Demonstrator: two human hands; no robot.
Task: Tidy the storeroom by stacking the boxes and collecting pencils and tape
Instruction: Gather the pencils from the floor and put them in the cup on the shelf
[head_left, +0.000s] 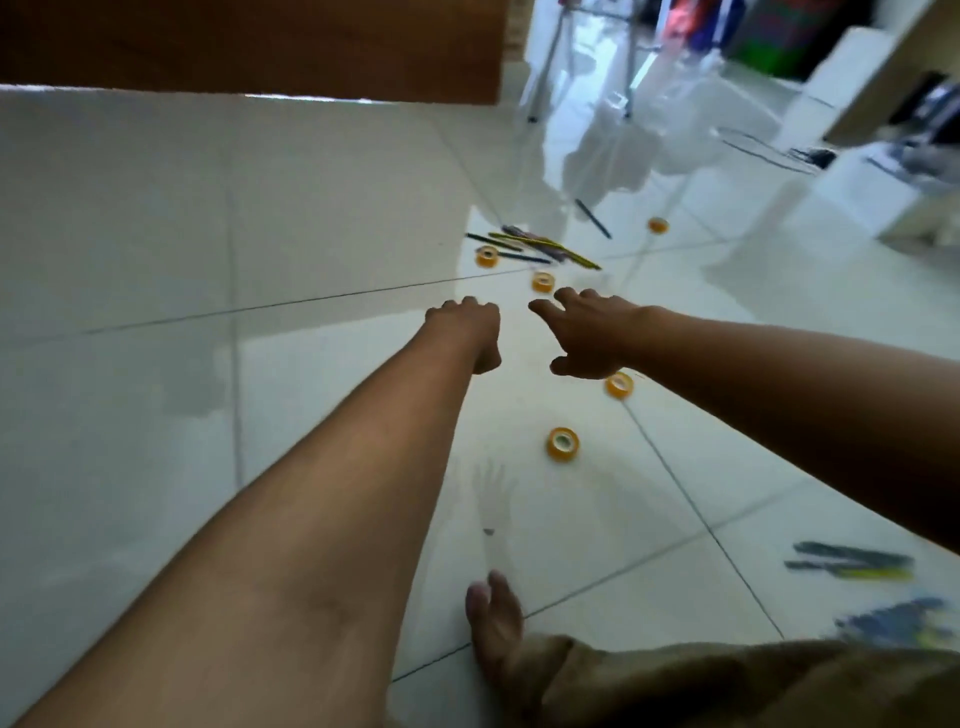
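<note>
Yellow tape, nearest: your right hand (592, 332) hovers spread and empty just above one roll (619, 385); your left hand (467, 332) is curled, its grip holding nothing you can see.
Other rolls: one (563, 444) nearer you, three (543, 281) beyond your hands on the floor (156, 208).
Pencils: a heap (540, 247) ahead, more (852, 564) at your right.
Handling: rolls look light, rigid, prone to roll; pinch through the core. Pencils likely slide on glossy tile.
Containers: none visible.
</note>
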